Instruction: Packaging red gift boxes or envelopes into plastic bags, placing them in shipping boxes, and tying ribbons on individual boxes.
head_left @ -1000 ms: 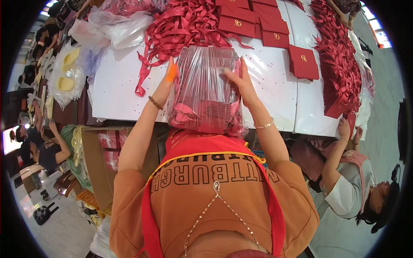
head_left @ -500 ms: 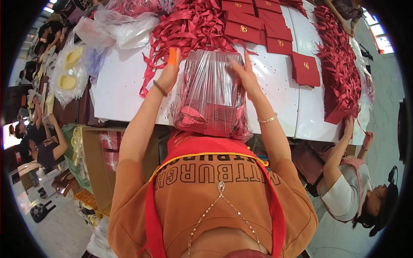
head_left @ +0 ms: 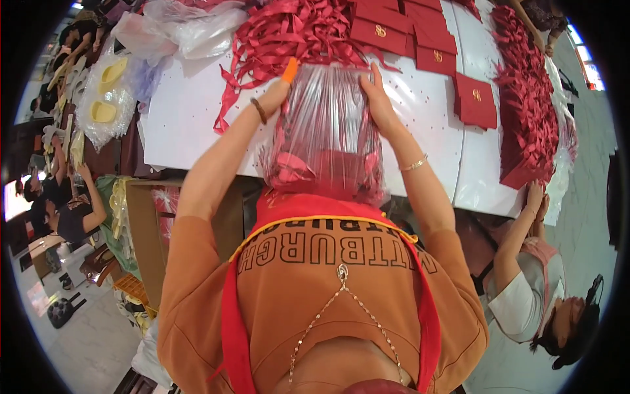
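A clear plastic bag point(head_left: 325, 125) packed with a stack of flat red pouches and ribbon lies at the near edge of the white table, against my apron. My left hand point(head_left: 277, 93) grips its left side; an orange cover sits on one finger. On the opposite side my right hand point(head_left: 380, 108) holds the bag, thumb near its top and fingers along the far side. Stretched film wrinkles and shines over the stack. Just beyond the bag lies a heap of loose red ribbons point(head_left: 289, 33).
Red pouches with gold emblems point(head_left: 475, 102) lie at the right. Past them stands a long row of ribboned red pieces point(head_left: 528, 111), with a co-worker's hands point(head_left: 537, 197) at its near end. Crumpled plastic point(head_left: 190, 26) and wrapped yellow slippers point(head_left: 104, 111) are at the left; a cardboard box point(head_left: 147, 230) stands below.
My hands have closed in on the bag's far corners, and its film looks tighter over the stack. The co-worker's hands at the right have come together.
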Motion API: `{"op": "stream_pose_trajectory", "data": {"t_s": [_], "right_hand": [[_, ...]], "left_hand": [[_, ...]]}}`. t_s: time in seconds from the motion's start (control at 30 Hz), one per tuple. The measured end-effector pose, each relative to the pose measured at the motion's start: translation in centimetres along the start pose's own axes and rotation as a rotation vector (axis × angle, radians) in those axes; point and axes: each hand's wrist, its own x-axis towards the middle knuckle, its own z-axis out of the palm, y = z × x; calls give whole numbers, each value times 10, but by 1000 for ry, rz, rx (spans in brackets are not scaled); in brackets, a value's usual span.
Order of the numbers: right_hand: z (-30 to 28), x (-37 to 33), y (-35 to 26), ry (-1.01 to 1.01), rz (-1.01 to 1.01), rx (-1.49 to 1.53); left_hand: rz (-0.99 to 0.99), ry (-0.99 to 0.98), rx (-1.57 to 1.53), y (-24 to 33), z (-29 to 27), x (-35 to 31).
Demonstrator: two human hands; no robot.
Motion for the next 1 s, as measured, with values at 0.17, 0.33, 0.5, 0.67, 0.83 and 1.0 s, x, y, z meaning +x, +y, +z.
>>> {"op": "stream_pose_trajectory", "data": {"t_s": [0.17, 0.33, 0.5, 0.67, 0.83, 1.0], "right_hand": [[5, 0, -1, 22, -45, -86], [3, 3, -5, 184, -196, -331], [-2, -66, -15, 151, -82, -140], [15, -108, -6, -62, -131, -42], [16, -103, 7, -49, -235, -35], [14, -108, 4, 59, -66, -37]], "left_hand": [[62, -6, -212, -7, -6, 27], [236, 85, 32, 6, 4, 23], [129, 157, 288, 24, 13, -56], [283, 26, 411, -2, 25, -98], [318, 26, 312, -7, 30, -94], [142, -57, -179, -10, 12, -97]]}}
